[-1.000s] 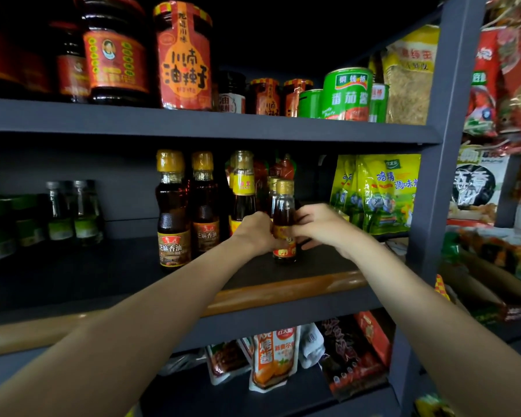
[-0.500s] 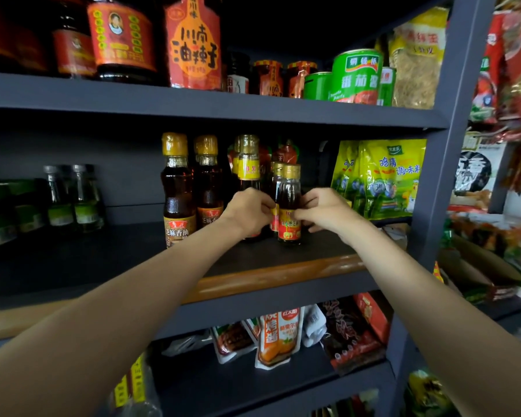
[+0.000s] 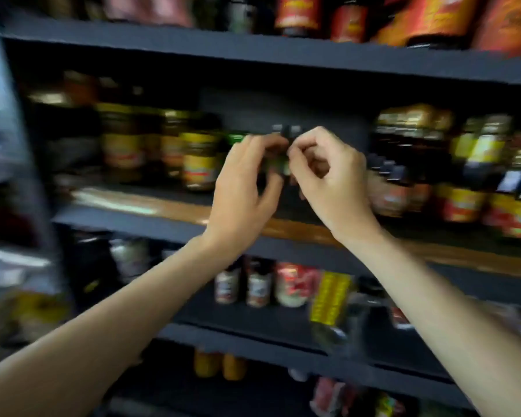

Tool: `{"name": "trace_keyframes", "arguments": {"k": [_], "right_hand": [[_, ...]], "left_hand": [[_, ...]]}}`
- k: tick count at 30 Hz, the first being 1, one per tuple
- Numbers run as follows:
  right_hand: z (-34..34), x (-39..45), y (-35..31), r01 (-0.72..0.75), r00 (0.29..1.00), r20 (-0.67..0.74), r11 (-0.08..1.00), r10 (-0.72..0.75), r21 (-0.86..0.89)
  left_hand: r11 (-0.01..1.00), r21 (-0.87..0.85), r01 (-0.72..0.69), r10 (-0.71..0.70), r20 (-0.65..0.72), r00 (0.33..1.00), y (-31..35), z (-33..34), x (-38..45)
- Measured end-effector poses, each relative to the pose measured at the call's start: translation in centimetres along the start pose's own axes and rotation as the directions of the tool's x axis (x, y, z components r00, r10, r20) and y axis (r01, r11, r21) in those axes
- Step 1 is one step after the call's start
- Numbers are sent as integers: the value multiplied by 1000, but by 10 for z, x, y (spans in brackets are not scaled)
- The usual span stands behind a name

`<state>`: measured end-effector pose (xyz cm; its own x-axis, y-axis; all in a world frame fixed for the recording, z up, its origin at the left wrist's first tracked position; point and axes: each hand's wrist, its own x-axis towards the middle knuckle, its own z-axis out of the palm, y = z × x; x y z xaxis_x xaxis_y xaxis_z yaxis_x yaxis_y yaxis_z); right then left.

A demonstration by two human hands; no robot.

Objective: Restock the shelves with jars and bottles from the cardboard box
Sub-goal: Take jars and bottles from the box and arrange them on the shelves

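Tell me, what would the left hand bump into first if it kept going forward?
Probably the small bottles right at the left hand's fingertips; blur hides whether it touches them already.

small bottles [image 3: 283, 149] | two, grey caps, upright, blurred | middle shelf [image 3: 151, 206], between both hands

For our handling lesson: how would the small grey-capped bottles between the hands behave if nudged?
Narrow and tall, the small bottles would probably tip easily. They are likely glass, so fragile, though blur hides detail.
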<state>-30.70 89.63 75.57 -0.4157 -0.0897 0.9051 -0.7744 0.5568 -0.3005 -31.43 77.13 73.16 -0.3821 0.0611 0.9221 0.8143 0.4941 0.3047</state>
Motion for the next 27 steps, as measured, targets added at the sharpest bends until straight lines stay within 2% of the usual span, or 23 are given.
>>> {"name": "trace_keyframes", "arguments": {"k": [3,5,7,9,11,13,15,17,19,21,24,27], "right_hand": [[115,-14,-63,97,978,162,973,-132,211],[197,-34,-109,106,938,288,950,-194,295],[278,-60,-153,74,878,418,929,-233,363],[356,-95,-195,13,782,567,915,-260,403],[425,-134,-233,-23,607,732,914,-309,405],[487,-174,-270,16,378,847,918,-373,397],[541,-211,-305,66,150,893,906,-423,418],[588,-240,-341,89,-34,889,885,-456,458],[633,-269,-378,79,-155,863,865,-481,496],[673,-300,-412,43,-243,828,847,-506,530],[732,-357,-464,-13,-361,742,798,-565,602],[778,-415,-516,-57,-510,634,759,-581,649]], "left_hand": [[982,165,93,-77,-100,992,-59,-109,-47],[947,248,203,-165,-166,972,-97,-185,-90],[877,315,363,-299,-234,925,-135,-259,-143],[757,367,540,-457,-294,840,-167,-327,-204],[594,396,700,-584,-387,714,-188,-388,-266],[393,368,843,-676,-506,536,-200,-444,-321],[201,313,928,-696,-622,360,-207,-493,-371],[29,237,971,-673,-713,194,-207,-533,-417],[-113,137,984,-629,-777,36,-205,-570,-456],[-215,20,976,-572,-813,-110,-202,-601,-491],[-316,-177,932,-479,-818,-318,-204,-644,-548],[-396,-398,827,-290,-801,-524,-194,-674,-606]]}}
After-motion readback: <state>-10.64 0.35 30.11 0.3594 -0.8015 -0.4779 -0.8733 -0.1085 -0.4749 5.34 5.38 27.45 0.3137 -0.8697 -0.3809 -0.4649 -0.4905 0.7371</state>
